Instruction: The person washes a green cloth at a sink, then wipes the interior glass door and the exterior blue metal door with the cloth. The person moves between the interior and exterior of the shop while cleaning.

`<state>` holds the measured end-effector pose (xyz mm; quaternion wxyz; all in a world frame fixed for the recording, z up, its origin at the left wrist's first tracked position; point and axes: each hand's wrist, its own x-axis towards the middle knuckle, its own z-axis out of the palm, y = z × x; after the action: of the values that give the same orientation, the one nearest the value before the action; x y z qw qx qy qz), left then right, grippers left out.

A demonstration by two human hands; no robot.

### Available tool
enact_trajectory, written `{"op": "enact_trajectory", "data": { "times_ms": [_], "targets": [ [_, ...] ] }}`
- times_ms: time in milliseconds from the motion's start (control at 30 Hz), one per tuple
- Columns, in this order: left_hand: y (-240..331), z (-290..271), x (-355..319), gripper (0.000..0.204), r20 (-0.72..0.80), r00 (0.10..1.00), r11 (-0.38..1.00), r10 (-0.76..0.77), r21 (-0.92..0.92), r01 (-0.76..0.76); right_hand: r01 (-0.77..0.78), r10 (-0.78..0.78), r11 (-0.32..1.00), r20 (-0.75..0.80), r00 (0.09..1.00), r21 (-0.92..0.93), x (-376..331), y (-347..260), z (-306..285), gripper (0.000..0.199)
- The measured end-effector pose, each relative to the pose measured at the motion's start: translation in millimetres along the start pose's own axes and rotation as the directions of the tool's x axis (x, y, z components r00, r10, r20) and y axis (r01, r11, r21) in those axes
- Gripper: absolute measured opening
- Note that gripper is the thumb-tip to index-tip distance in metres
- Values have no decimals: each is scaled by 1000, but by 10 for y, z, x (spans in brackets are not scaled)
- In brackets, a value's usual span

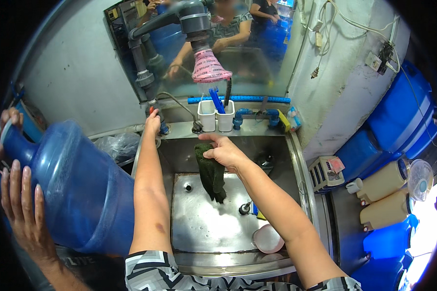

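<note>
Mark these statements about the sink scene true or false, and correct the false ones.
1. The right hand holds a dark green cloth over the sink. True.
2. The left hand grips the blue jug. False: it reaches to the valve at the back of the sink; another person's hands hold the jug.
3. A pink bowl lies in the sink's near right corner. True.
4. The two white cups behind the sink are empty. False: blue and dark tools stand in them.
5. The pink spray head hangs above the sink. True.
6. The jug stands upright in the sink. False: it is tilted, to the left of the sink.
</note>
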<state>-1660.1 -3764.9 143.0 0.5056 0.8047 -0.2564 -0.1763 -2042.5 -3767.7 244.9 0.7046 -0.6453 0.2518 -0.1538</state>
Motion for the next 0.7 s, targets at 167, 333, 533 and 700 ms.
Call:
{"op": "enact_trajectory", "data": {
  "times_ms": [167, 333, 533, 700],
  "targets": [
    [387, 35, -448, 46, 94, 958, 719, -270, -643, 266, 136, -149, 969, -51, 987, -208, 111, 39, 45, 55],
    [900, 358, -1739, 70, 628, 679, 644, 379, -706, 293, 205, -249, 775, 8, 968, -598, 132, 7, -102, 52],
    [1108, 207, -2545, 28, 690, 675, 955, 261, -288, -75, 156, -152, 948, 38, 988, -276, -15, 187, -323, 66],
    [1145, 188, -2712, 20, 227, 919, 892, 323, -398, -215, 85, 155, 784, 327, 932, -615, -62, 808, -440, 85]
  ]
}}
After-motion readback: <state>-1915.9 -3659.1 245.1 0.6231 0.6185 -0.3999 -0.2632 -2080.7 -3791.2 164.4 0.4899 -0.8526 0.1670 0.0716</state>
